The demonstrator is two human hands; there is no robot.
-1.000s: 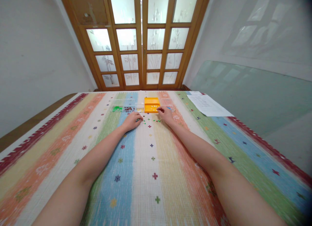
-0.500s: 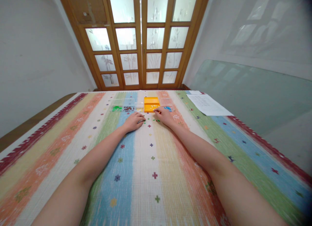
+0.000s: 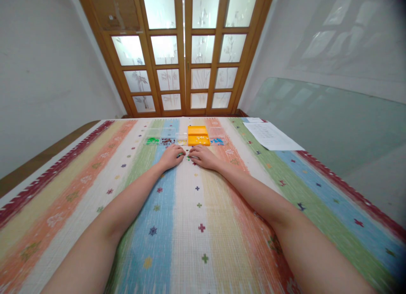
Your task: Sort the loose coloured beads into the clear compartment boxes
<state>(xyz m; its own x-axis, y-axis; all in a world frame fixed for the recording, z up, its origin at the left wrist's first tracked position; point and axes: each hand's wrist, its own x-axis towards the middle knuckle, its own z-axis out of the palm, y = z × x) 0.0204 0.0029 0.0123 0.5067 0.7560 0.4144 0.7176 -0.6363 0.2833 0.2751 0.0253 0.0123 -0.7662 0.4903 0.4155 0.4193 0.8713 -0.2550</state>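
Striped cloth over the whole surface (image 3: 187, 243). Printed paper sheet (image 3: 272, 135) toward the far right. Row of open boxes past the hands: clear box (image 3: 160, 133) on the left, yellow box (image 3: 197, 130) mid-row, another clear box (image 3: 216, 133) on the right. Left hand (image 3: 172, 157) and right hand (image 3: 204, 156) rest facing each other, narrow gap between, fingers curled; can't tell if either pinches a piece. Yellow box is just beyond the right hand, the nearer of the two. Inside: green pieces (image 3: 152, 140) and dark red pieces (image 3: 168, 141) left, white pieces (image 3: 202, 140) in yellow, blue pieces (image 3: 217, 140) right. Smallest: loose green bits (image 3: 188, 159) on the cloth in the gap, right at the right hand's fingertips, left hand slightly farther. Long axis too small to read.
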